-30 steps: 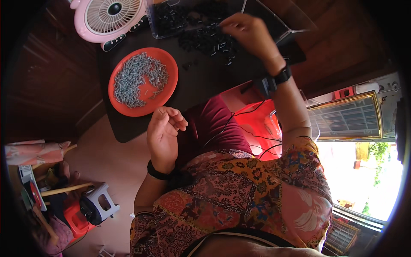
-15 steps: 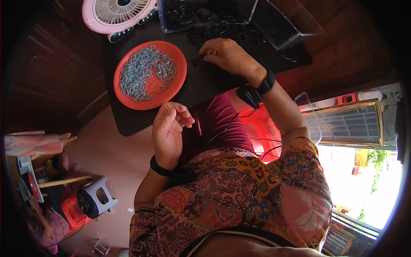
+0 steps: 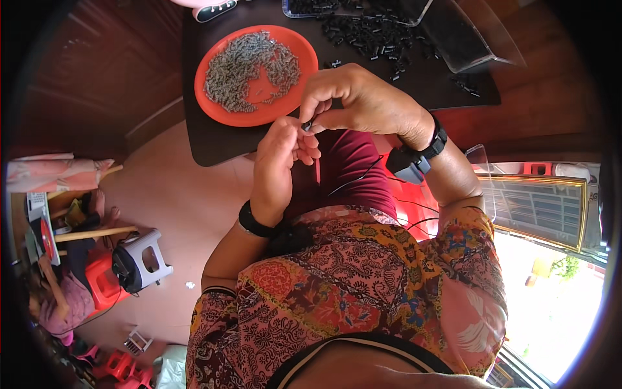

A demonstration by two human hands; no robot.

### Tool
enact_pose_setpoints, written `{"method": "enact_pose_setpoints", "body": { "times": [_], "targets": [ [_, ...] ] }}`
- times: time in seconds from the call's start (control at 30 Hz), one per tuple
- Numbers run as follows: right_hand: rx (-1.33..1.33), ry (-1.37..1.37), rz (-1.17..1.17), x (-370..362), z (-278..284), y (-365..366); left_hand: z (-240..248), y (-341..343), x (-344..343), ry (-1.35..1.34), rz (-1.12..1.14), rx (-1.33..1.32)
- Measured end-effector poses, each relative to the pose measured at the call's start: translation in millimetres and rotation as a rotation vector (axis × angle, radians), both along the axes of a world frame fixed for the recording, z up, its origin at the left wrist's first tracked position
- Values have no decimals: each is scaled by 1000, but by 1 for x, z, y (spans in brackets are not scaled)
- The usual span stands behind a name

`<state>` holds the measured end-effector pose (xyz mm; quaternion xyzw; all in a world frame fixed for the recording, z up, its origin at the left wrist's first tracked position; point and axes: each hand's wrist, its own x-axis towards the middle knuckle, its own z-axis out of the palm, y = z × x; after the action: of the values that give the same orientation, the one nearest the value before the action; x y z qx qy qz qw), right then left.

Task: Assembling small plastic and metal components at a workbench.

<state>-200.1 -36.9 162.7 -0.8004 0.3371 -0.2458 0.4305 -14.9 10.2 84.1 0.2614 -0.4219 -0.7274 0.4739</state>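
Over my lap, just beyond the near edge of the dark table, my two hands meet at the fingertips. My right hand [image 3: 369, 107] pinches a small black plastic piece [image 3: 307, 126] between thumb and fingers. Just below it, my left hand [image 3: 277, 162] has its fingers curled in and its thumb up against the same spot; whatever it grips is too small to make out. Beyond my hands lies an orange-red plate [image 3: 223, 118] heaped with small grey metal pieces [image 3: 233, 74] that look like springs. Several loose black plastic pieces [image 3: 376, 35] are scattered on the table's far right.
A clear plastic box [image 3: 295, 14] with black pieces stands at the table's far edge. Another clear container [image 3: 463, 55] sits to its right. The table [image 3: 207, 146] ends in a rounded corner at left. On the floor, a grey stool [image 3: 149, 259] stands near another person.
My right hand has come from the table toward me with the black piece and met my left hand. The view has shifted, so plate and table appear higher and further right.
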Motion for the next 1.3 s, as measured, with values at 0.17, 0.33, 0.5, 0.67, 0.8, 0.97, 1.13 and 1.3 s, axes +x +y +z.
{"method": "enact_pose_setpoints", "body": {
  "times": [0.17,0.33,0.5,0.67,0.8,0.97,1.13,1.3],
  "targets": [
    [-327,141,124,13,1,1,-4,1,5,-171,16,-73],
    [-117,109,79,15,6,-5,-3,0,12,-136,-9,-85],
    [-523,228,-63,22,-7,-44,-6,-2,23,65,112,-17],
    [-636,340,-22,54,-31,-60,-9,-8,34,323,87,58],
    [-654,470,-51,63,-39,-63,-10,-9,39,422,57,102],
    [-629,481,-58,64,-41,-67,-7,-8,38,460,79,95],
    [-186,182,-192,60,-22,-53,-8,-7,38,426,131,49],
    [170,-350,-117,56,-14,-23,-10,-5,33,357,114,27]
  ]
}}
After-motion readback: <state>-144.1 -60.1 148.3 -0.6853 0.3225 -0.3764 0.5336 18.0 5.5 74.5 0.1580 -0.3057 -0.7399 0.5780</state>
